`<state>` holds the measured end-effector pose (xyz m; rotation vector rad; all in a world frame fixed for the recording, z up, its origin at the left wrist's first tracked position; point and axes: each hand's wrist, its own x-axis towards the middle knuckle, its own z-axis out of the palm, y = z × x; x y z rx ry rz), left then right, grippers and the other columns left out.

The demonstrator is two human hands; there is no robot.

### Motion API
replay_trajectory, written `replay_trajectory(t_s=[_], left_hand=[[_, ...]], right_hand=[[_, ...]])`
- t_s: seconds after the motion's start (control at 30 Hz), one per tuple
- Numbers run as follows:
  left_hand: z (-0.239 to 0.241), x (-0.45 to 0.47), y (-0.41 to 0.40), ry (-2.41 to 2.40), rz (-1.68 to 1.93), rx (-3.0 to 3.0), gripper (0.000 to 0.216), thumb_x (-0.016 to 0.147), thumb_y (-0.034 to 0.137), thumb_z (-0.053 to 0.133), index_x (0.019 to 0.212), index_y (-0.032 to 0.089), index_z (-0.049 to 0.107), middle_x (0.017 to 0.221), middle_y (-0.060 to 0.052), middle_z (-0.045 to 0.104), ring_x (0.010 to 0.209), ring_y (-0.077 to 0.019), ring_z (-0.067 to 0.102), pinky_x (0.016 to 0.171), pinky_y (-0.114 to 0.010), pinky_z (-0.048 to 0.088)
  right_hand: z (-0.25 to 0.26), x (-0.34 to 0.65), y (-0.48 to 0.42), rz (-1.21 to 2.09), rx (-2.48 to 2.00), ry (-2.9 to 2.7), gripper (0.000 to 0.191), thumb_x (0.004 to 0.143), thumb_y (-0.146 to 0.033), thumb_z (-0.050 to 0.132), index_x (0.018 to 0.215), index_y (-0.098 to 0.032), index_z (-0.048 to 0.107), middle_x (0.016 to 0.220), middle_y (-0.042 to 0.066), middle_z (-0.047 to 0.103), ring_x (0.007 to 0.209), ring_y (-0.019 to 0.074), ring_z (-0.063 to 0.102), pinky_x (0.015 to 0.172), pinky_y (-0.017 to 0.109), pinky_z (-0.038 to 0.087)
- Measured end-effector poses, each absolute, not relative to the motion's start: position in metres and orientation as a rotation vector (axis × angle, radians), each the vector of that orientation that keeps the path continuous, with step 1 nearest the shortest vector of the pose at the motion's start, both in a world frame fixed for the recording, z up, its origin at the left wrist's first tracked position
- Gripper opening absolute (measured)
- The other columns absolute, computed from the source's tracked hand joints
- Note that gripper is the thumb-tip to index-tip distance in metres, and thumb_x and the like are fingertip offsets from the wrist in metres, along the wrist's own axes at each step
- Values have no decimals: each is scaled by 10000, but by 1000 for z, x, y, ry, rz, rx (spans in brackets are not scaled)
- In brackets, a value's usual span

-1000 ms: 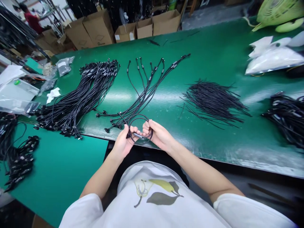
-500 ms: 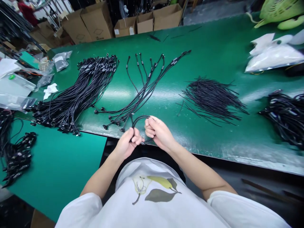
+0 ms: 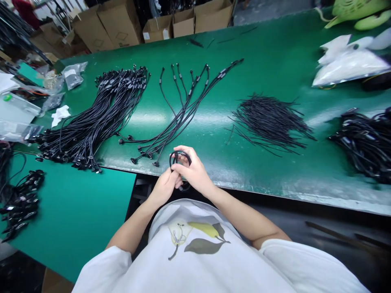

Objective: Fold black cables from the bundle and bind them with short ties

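Note:
Both my hands meet at the near edge of the green table (image 3: 275, 53). My right hand (image 3: 192, 173) is closed around a small coil of black cable (image 3: 179, 155), whose loop sticks out above my fingers. My left hand (image 3: 165, 186) is closed on the same coil from below, pressed against the right hand. Just beyond them lies a fan of several black cables with connectors (image 3: 183, 110).
A big bundle of black cables (image 3: 97, 114) lies at left, a pile of thin black ties (image 3: 269, 122) at centre right, more cables (image 3: 363, 142) at far right. White bags (image 3: 348, 65), cardboard boxes (image 3: 122, 24) and a lower green bench (image 3: 70, 211) with cables (image 3: 18, 199) surround me.
The wide cable loop held between my hands has been wound into a small tight coil. My hands have come together over it.

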<state>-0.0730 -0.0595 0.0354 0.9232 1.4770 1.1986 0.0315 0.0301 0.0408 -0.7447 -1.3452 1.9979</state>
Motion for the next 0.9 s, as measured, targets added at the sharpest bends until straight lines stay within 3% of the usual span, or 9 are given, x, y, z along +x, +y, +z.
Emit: replay_trajectory(t_s=[0.07,0.2,0.3,0.37,0.43,0.53,0.7,0.8,0.9], left_hand=[[34,-73,-60,1359,1191,874,401,917,542,476,836,156,544,599,58,379,557,-91,391,654,-285,417],[22,-65,-60,1152,1102,720,368,854,495,606,962,144,583,606,48,463,610,-111,484,716,-306,462],[22,-59,-63,1116,1201,612,381,788,332,708,1115,180,585,865,-16,626,865,-149,585,900,-335,453],[30,-59,-68,1047,1183,532,448,769,251,708,1193,206,573,1095,-63,643,1053,-198,584,990,-395,422],[40,-61,-74,928,1062,462,470,756,203,693,1212,203,578,1199,-102,625,1146,-256,565,1002,-464,422],[47,-60,-80,856,944,432,378,723,189,691,1095,150,633,1120,-126,644,1067,-271,602,940,-461,467],[30,-44,-71,1250,1127,631,200,768,278,671,890,150,579,803,-24,583,742,-154,568,787,-348,476],[22,-42,-66,1416,1151,788,195,804,298,652,894,160,547,734,2,533,726,-142,506,762,-323,449],[28,-49,-70,1203,1107,717,305,757,286,720,972,166,540,813,-5,531,769,-140,503,747,-311,447]], right_hand=[[35,35,35,2135,-686,-1340,522,684,-452,764,1088,-211,536,1096,60,609,873,146,613,603,209,513],[31,40,39,2525,-519,-1483,527,727,-643,658,941,-163,613,902,46,636,532,94,539,404,205,405],[32,40,39,2359,-650,-1495,533,764,-684,593,850,-159,625,766,13,603,483,64,442,397,190,336],[36,41,40,2245,-619,-1592,518,806,-670,552,834,-158,630,735,6,589,538,70,456,453,183,360],[43,44,44,2236,-496,-1787,472,838,-620,545,876,-160,645,740,1,598,563,72,476,480,176,375],[52,46,48,2352,-353,-1989,404,840,-559,574,953,-178,646,774,-6,623,513,61,475,426,166,348],[47,40,48,2369,-542,-1822,410,813,-580,576,801,-170,585,670,-18,570,431,58,438,378,178,334],[46,40,45,2222,-590,-1763,327,783,-491,648,832,-174,585,729,-12,602,544,78,518,466,177,413],[55,45,43,2145,-636,-1782,314,765,-445,683,904,-184,578,753,-33,598,527,59,504,455,161,397]])
